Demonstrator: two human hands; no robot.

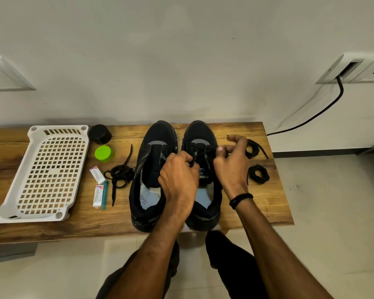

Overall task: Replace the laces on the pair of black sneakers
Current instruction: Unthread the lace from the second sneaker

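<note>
The person's knees in dark trousers sit lowest in view, and both bare forearms reach up from them over the wooden counter (253, 208). The pair of black sneakers stands at the counter's middle, side by side with toes pointing to the wall.

The left sneaker (153, 152) shows a bare tongue and no lacing that I can make out. The right sneaker (200, 131) has a black lace (200, 147) crossed through its lowest eyelets. The left hand (178, 178) hovers over the gap between the shoes, fingers curled round one strand. The right hand (231, 160) pinches the other strand between thumb and forefinger, its remaining fingers fanned out.

A tangled loose lace (119, 175) lies just left of the pair. Two coiled laces (259, 174) rest to the right.

The lace looks soft, light and limp, so it will likely sag and twist unless kept taut. The best hold is probably close to the stiff tip, which can be steered into an eyelet. The sneaker seems padded yet firm enough to stay put, though steadying it by the collar would help while pulling.

A white perforated basket (41, 173) occupies the counter's left end.
</note>
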